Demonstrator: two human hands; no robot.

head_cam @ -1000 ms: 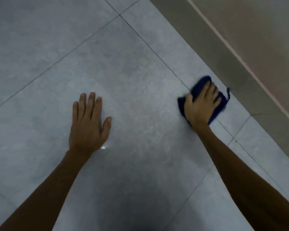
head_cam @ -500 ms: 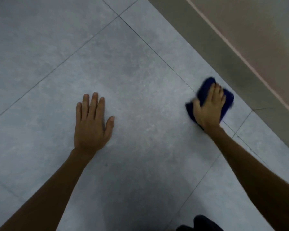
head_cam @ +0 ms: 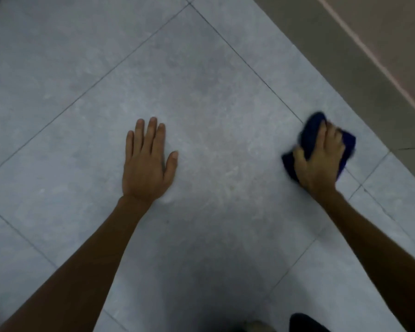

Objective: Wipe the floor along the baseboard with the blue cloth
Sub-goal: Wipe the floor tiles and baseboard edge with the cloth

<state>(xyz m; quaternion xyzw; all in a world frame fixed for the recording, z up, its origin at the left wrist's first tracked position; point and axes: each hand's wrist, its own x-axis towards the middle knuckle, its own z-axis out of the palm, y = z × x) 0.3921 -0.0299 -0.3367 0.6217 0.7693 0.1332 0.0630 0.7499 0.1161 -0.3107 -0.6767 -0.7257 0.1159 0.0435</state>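
The blue cloth (head_cam: pixel 310 134) is bunched on the grey tiled floor (head_cam: pixel 201 92) at the right, a short way from the grey-brown baseboard (head_cam: pixel 340 75) that runs diagonally across the upper right corner. My right hand (head_cam: pixel 320 159) presses down on the cloth with its fingers curled over it; most of the cloth is hidden under the palm. My left hand (head_cam: pixel 147 162) lies flat on the floor at the centre, fingers slightly spread, holding nothing.
A pinkish wall (head_cam: pixel 393 32) rises above the baseboard. Dark grout lines cross the tiles. A dark shape (head_cam: pixel 307 323), perhaps clothing, shows at the bottom edge, and my shadow falls on the floor near the bottom centre.
My right hand has slid the cloth along the floor and bunched it tighter. The view has shifted, so both hands sit lower and further right in the frame. My left hand stays planted.
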